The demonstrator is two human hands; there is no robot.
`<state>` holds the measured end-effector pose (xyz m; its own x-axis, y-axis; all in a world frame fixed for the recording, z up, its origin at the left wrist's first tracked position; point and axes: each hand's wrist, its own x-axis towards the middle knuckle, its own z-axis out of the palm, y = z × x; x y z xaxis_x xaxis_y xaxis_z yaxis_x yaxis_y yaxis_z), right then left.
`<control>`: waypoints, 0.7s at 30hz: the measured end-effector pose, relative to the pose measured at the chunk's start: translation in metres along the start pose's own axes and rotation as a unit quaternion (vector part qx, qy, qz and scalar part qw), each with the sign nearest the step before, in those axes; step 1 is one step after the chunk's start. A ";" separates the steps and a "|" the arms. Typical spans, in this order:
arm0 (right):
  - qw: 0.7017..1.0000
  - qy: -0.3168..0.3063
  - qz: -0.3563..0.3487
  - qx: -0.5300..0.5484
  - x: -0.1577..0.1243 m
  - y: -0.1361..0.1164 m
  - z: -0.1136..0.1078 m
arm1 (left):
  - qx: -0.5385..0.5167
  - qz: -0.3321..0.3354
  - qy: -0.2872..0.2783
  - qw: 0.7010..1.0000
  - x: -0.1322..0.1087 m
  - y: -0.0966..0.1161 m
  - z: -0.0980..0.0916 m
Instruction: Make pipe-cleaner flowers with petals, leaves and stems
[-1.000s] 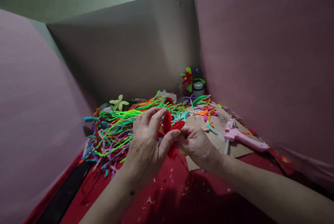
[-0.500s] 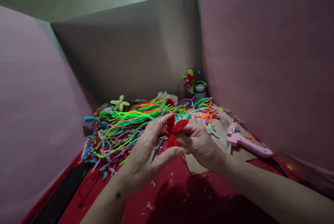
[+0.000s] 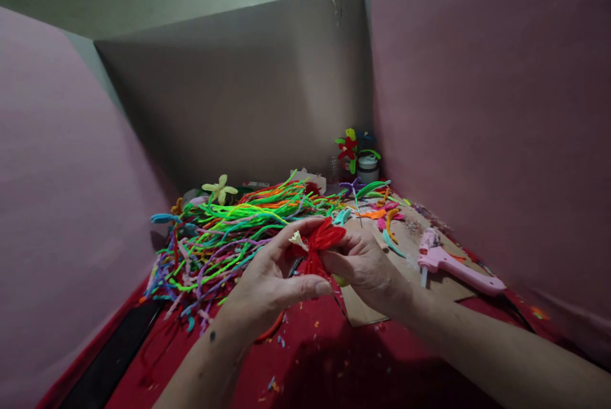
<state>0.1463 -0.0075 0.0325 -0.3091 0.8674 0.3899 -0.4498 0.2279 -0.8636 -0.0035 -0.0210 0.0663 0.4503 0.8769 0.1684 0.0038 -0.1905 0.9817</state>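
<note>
A red fuzzy flower (image 3: 324,237) is held between my two hands near the middle of the view, its pale cream centre (image 3: 298,241) pointing left. The fingers and thumb of my right hand (image 3: 370,266) pinch it from the right side. My left hand (image 3: 272,275) curves around its left side, with the fingers behind the petals and the thumb below, touching the flower. A bit of yellow-green shows under my right fingers.
Many coloured pipe cleaners (image 3: 248,212) lie piled at the left, with a yellow flower (image 3: 220,190) behind. Cardboard (image 3: 363,310) bears loose pieces and a pink glue gun (image 3: 461,270) at the right. Finished flowers (image 3: 347,147) stand beside a lidded jar (image 3: 368,168) at the back.
The red flower has turned so that its cream centre now shows at the left. Both hands have shifted slightly, still around the flower. A red strand now shows below my left hand.
</note>
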 end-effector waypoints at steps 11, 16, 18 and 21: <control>0.997 0.044 -0.019 0.068 0.017 0.000 -0.001 | -0.064 0.108 0.312 0.942 0.010 -0.002 -0.015; 0.990 0.111 -0.015 0.090 0.025 0.006 -0.004 | -0.008 -0.001 0.150 0.989 0.016 -0.016 0.008; 0.987 0.140 -0.005 0.077 0.025 0.007 -0.004 | 0.052 0.012 0.117 0.992 0.019 -0.021 0.018; 0.983 0.171 -0.008 0.073 0.024 0.008 -0.004 | 0.189 0.057 0.171 0.965 0.025 -0.029 0.022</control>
<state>0.1387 0.0169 0.0338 -0.0131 0.9676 0.2521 -0.5756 0.1989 -0.7932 0.0273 -0.0034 0.0405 0.1459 0.9230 0.3560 0.3269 -0.3846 0.8633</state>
